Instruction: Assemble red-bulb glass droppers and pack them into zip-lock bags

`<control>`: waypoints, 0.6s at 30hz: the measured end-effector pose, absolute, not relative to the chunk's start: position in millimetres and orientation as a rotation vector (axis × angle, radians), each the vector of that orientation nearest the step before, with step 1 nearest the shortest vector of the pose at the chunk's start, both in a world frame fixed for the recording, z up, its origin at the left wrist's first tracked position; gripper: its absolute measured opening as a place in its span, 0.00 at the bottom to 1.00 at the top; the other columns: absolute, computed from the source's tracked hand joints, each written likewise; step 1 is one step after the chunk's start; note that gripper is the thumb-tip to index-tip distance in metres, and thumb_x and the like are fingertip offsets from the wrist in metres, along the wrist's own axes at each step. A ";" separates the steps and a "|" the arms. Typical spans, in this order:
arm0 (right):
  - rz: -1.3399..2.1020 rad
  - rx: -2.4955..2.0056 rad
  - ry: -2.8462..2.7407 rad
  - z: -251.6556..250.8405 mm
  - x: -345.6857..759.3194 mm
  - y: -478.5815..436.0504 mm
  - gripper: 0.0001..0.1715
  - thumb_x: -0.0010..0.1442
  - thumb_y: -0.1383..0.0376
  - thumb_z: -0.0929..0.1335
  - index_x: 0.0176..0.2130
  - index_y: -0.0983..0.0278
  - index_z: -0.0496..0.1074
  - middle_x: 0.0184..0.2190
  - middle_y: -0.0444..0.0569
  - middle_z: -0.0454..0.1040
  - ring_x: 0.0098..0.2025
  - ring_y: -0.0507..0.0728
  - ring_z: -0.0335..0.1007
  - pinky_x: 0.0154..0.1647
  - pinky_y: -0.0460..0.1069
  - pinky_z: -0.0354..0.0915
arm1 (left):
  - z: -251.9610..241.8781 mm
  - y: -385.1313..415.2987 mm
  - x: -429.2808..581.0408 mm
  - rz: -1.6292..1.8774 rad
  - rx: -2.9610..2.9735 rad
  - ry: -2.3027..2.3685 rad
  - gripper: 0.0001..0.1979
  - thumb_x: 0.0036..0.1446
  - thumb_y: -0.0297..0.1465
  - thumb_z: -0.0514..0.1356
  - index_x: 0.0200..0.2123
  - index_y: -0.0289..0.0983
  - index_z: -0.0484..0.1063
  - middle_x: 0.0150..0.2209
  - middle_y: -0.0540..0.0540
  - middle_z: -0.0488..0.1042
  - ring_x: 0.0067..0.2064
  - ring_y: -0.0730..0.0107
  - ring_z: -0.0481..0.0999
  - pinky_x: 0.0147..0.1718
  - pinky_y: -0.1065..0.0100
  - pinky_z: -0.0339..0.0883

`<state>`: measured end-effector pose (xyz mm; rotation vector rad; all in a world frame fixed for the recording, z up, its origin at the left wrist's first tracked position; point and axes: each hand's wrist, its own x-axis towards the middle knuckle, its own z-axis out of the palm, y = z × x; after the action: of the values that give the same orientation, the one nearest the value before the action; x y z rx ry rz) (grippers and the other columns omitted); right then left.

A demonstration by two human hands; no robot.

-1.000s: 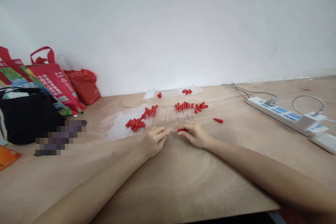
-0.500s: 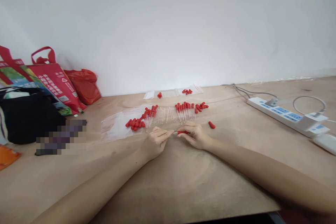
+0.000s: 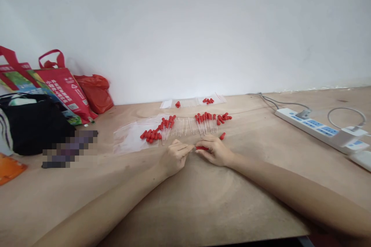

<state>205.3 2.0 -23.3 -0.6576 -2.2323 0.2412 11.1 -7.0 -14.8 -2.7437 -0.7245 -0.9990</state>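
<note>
Over the table's middle, my left hand (image 3: 175,158) is closed in a pinch on a thin clear dropper tube (image 3: 195,148), mostly hidden by the fingers. Facing it, my right hand (image 3: 216,152) pinches a red rubber bulb (image 3: 202,148) against the tube's end; how far the tube sits inside is hidden. A loose red bulb (image 3: 222,136) lies just behind my right hand. Beyond both hands are a row of bare clear tubes (image 3: 180,126), tubes fitted with red bulbs (image 3: 206,119) on the right, and a pile of red bulbs (image 3: 150,136) on the left.
Plastic bags (image 3: 127,139) lie flat at left, with another bagged set (image 3: 188,103) by the wall. A white power strip (image 3: 319,129) with cables stands at right. Shopping bags (image 3: 68,88) and a black bag (image 3: 34,127) fill the far left, beside a blurred dark object (image 3: 71,148).
My hands have drawn closer together, so less of the tube shows between them. The loose red bulb has shifted left toward my right hand. The view has moved slightly.
</note>
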 end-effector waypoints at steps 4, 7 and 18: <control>0.603 -0.710 -2.015 -20.4 199.8 3.3 0.09 0.54 0.61 0.65 0.31 0.64 0.70 0.28 0.49 0.71 0.31 0.53 0.65 0.34 0.49 0.61 | -18.0 -6.1 13.1 -1.104 -2.706 -0.895 0.10 0.57 0.27 0.50 0.42 0.37 0.66 0.32 0.48 0.76 0.29 0.72 0.74 0.30 0.68 0.62; 0.986 -0.764 -1.680 -20.6 192.0 4.4 0.11 0.48 0.59 0.68 0.31 0.63 0.68 0.25 0.45 0.70 0.29 0.51 0.66 0.32 0.48 0.62 | -17.3 -7.8 14.6 -1.168 -2.730 -1.159 0.13 0.57 0.32 0.51 0.46 0.38 0.61 0.31 0.50 0.76 0.31 0.70 0.73 0.32 0.68 0.64; 0.770 -1.173 -1.308 -2.2 264.2 81.8 0.25 0.50 0.58 0.64 0.47 0.64 0.61 0.23 0.40 0.64 0.24 0.49 0.61 0.28 0.47 0.59 | -9.3 9.4 8.4 -0.890 -2.385 -1.430 0.07 0.53 0.34 0.53 0.30 0.38 0.67 0.32 0.46 0.70 0.38 0.62 0.67 0.38 0.61 0.58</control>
<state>264.2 81.8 -2.2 -1.1733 -1.3081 0.7702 8.4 9.4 -9.3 -2.3848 -1.4303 -0.8904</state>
